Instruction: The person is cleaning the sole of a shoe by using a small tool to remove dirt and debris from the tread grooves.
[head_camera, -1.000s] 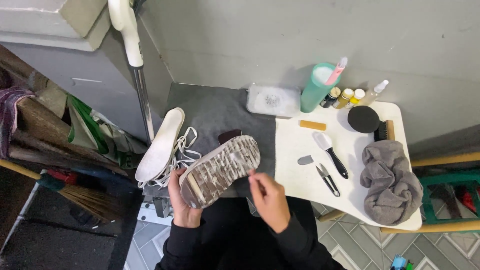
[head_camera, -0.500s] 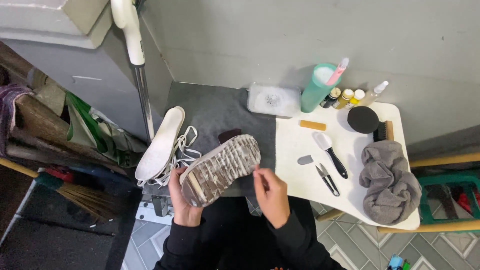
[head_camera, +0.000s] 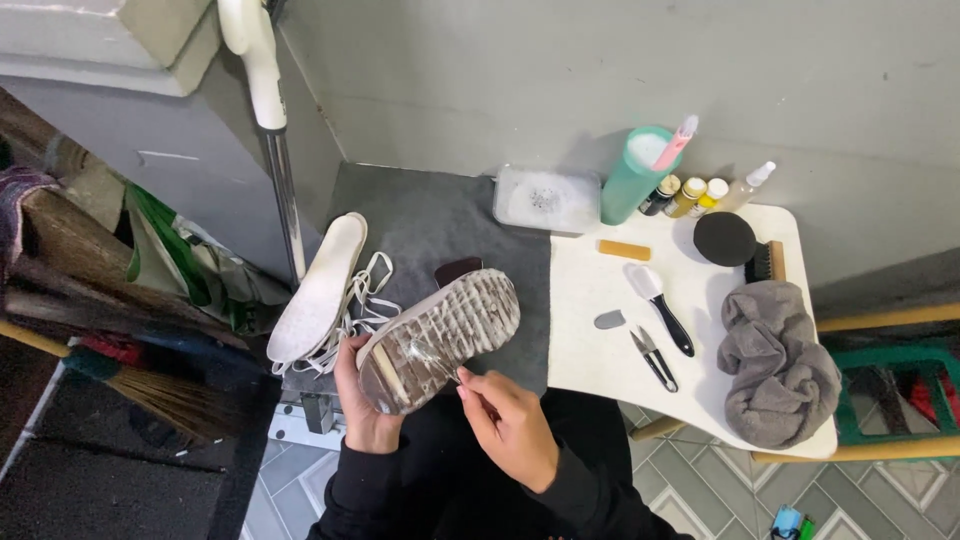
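Grey ridged sole up, the shoe (head_camera: 440, 338) lies cupped at its heel in the left hand (head_camera: 362, 408), long axis running up-right toward the dark mat (head_camera: 430, 215). The right hand (head_camera: 512, 425), nearer the sole's side edge, pinches something thin against it; what it is I cannot tell. Beyond, a white insole (head_camera: 318, 288) and laces (head_camera: 365, 300) crowd the left, and the white table (head_camera: 600, 350) edges the right.

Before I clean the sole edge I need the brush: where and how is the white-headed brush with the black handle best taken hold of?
Grip the brush by its black handle, coming from the near right. The handle slants toward the table's front edge and lies free; the small scissors crowd its left side.
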